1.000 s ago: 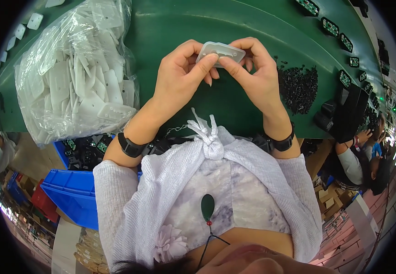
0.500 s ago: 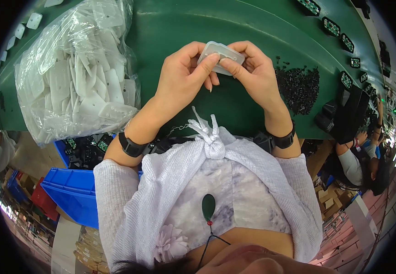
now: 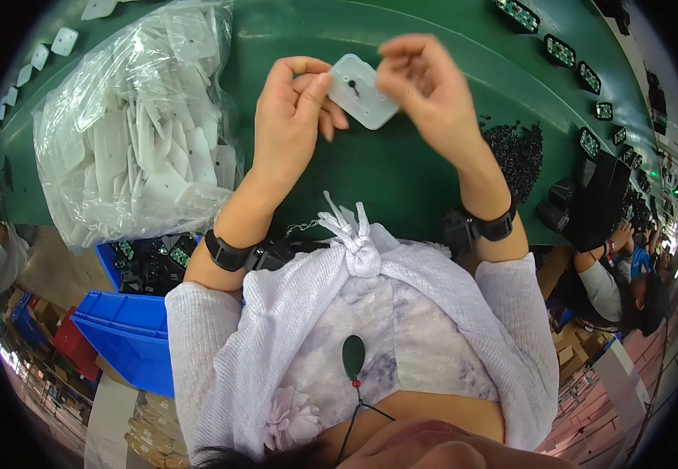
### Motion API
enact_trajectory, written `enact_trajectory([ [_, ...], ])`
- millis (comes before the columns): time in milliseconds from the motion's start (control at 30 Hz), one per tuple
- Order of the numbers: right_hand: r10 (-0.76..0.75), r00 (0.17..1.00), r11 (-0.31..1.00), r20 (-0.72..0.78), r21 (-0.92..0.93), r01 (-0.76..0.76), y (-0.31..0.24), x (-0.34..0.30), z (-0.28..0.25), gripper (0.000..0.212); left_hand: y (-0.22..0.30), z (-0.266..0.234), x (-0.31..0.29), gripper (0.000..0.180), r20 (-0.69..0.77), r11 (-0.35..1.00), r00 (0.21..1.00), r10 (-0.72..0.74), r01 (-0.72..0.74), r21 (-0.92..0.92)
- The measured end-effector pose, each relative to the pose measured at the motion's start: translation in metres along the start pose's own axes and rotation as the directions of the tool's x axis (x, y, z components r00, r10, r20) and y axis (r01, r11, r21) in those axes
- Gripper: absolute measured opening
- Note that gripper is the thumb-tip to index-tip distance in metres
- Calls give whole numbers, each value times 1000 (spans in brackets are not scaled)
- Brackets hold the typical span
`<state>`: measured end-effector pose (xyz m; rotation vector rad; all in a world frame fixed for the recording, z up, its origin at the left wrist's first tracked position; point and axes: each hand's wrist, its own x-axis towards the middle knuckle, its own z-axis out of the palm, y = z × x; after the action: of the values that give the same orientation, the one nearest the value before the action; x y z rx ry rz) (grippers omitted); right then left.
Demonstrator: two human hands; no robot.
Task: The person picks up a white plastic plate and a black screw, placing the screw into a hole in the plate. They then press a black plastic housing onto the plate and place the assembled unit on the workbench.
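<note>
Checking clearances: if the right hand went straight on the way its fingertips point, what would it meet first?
Most likely the white plate in the left hand: the right hand points leftward at it. Depth is unclear here, so its thumb may be touching the plate's edge.

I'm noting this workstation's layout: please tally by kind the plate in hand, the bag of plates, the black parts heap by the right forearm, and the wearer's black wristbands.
White plate, held by the left hand: 1
Clear bag of white plates: 1
Heap of small black parts: 1
Black wristbands: 2
Total: 5
</note>
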<state>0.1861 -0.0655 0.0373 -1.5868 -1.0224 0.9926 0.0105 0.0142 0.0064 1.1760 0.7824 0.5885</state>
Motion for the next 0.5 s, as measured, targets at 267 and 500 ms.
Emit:
enact_trajectory([
  [267,-526,810,337,260,-811,479,-3,125,-10,49,-14,4,14,10,30,548,882,471,-319,773],
  [500,-525,851,590,18,-713,379,13,124,-19,42,-6,9,-10,52,93,397,861,500,-323,859],
])
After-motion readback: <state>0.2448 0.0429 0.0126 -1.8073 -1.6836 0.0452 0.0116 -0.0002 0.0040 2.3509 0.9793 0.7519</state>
